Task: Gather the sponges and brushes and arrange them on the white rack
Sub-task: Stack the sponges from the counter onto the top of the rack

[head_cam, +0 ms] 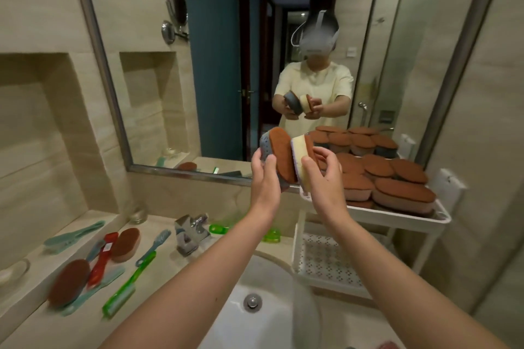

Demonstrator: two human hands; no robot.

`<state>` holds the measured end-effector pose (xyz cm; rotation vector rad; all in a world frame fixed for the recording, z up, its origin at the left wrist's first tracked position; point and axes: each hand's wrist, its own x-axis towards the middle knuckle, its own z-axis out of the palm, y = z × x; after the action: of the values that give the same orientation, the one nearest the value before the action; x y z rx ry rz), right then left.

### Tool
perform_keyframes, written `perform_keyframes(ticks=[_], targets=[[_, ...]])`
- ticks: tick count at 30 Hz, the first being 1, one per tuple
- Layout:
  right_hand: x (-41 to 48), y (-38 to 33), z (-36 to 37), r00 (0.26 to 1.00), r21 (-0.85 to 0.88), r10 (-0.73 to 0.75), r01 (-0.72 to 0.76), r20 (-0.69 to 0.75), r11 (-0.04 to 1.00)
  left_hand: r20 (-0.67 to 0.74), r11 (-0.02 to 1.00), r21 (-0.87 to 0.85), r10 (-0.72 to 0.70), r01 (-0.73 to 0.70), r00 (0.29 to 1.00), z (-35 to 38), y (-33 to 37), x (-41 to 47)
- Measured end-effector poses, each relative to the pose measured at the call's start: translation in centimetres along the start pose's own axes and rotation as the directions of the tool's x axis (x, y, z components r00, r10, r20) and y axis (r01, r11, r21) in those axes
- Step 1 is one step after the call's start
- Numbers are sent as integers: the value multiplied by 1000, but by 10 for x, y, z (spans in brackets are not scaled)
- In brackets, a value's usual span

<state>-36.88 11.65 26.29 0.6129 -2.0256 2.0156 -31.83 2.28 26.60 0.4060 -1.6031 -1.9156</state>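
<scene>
My left hand (264, 176) grips a grey-blue sponge with a brown scouring face (279, 154), held on edge in front of the mirror. My right hand (323, 171) holds a cream sponge with a brown face (301, 154) pressed against it. Both sponges hang just left of the white rack (408, 215), whose top shelf carries several brown-topped sponges (402, 193). The rack's lower perforated shelf (326, 261) holds nothing I can see. On the left counter lie two more sponges (126, 244) (69, 282), a red brush (102, 258), green brushes (127, 286) and teal brushes (75, 235).
A white basin (255, 317) sits below my arms, with a chrome tap (190, 232) behind it. A large mirror (198, 65) covers the wall ahead. Green plastic pieces (218, 228) lie behind the tap. A tiled niche (37, 127) is at the left.
</scene>
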Motion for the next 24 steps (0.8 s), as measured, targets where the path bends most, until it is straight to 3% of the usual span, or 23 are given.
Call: perform_keyframes(ticks=[6,10,16,24], targets=[[16,-10,-62,1000,-63,11,-12,-12,998,137,992,98,60,-74,989,58,7,-2],[24,-12,-101,1000,-98,-5,3,-19,995,189,982,183,1,-37,982,93,5,1],[40,-7,-145,994,-206,13,-35,-106,978,377,949,306,-51,-73,925,133,1,5],[63,9,-177,985,-278,-23,-26,-173,960,434,961,219,57,-167,899,163,-7,25]])
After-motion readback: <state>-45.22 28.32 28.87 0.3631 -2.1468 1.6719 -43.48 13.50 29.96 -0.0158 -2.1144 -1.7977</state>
